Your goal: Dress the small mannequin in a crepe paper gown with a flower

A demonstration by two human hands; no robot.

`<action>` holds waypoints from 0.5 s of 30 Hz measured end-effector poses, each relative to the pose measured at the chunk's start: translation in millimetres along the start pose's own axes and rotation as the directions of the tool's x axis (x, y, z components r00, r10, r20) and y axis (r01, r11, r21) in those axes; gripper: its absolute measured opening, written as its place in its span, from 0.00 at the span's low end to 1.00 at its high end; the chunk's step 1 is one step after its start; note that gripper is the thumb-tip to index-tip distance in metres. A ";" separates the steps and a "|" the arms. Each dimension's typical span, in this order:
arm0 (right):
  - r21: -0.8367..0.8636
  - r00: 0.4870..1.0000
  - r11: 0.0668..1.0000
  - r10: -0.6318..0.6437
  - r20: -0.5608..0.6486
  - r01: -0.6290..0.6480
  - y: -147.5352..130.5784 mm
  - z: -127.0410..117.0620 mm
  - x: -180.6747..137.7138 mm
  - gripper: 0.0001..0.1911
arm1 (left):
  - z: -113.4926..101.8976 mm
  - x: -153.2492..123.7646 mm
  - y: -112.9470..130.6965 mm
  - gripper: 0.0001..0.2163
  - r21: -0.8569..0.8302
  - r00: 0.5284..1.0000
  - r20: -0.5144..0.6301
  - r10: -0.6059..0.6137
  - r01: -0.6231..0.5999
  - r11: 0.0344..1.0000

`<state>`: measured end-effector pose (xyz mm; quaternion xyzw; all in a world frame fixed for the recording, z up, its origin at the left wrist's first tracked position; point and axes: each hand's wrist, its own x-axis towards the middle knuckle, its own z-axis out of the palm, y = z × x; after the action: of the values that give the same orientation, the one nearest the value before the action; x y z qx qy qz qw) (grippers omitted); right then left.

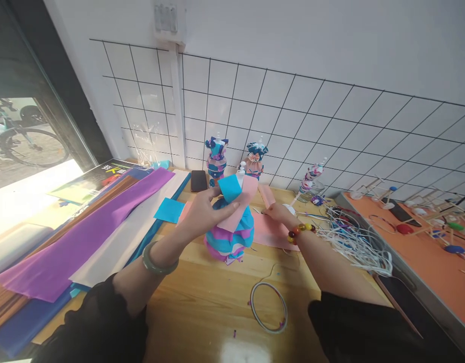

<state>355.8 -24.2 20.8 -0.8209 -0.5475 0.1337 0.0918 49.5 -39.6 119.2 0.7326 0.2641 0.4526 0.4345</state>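
Observation:
In the middle of the table stands a figure in a ruffled blue and purple crepe paper skirt [226, 244], with a white top [242, 171]. My left hand [204, 212] is closed against its upper part, thumb pressing a pink paper strip [236, 217] there. A blue paper piece [230, 187] lies folded across the same spot. To the right, my right hand [279, 214] reaches down to the table with its fingers drawn together, beside a pink paper sheet [270, 232]. Whatever is between those fingertips is too small to make out.
Crepe paper sheets, purple [104, 232] among them, cover the left side. Behind are a phone [199, 180] and decorated figures [217, 156]. Tangled white strips [356, 237] lie right, beside an orange tray [417, 242] of sticks. A ring [252, 302] lies in front.

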 end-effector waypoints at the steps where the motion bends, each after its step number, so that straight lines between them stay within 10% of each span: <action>1: 0.017 1.000 1.000 0.016 0.010 -0.016 -1.3 0.0 3.3 0.17 | -0.2 0.4 -0.8 0.14 0.005 1.000 -0.001 -0.003 0.003 1.000; 10: 0.305 0.971 0.945 -0.045 -0.233 0.117 2.4 -17.6 1.4 0.15 | 0.7 0.1 1.2 0.13 -0.007 1.000 0.005 0.023 -0.023 1.000; 15: 0.429 0.815 0.851 0.002 -0.579 0.303 -0.8 -45.6 -6.9 0.18 | 3.0 -0.7 -1.3 0.13 -0.010 0.999 0.016 0.038 -0.038 0.999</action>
<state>367.2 -30.4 65.1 -0.7226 -0.5075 0.0170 0.4690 51.8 -40.6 117.1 0.7388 0.2445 0.4562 0.4316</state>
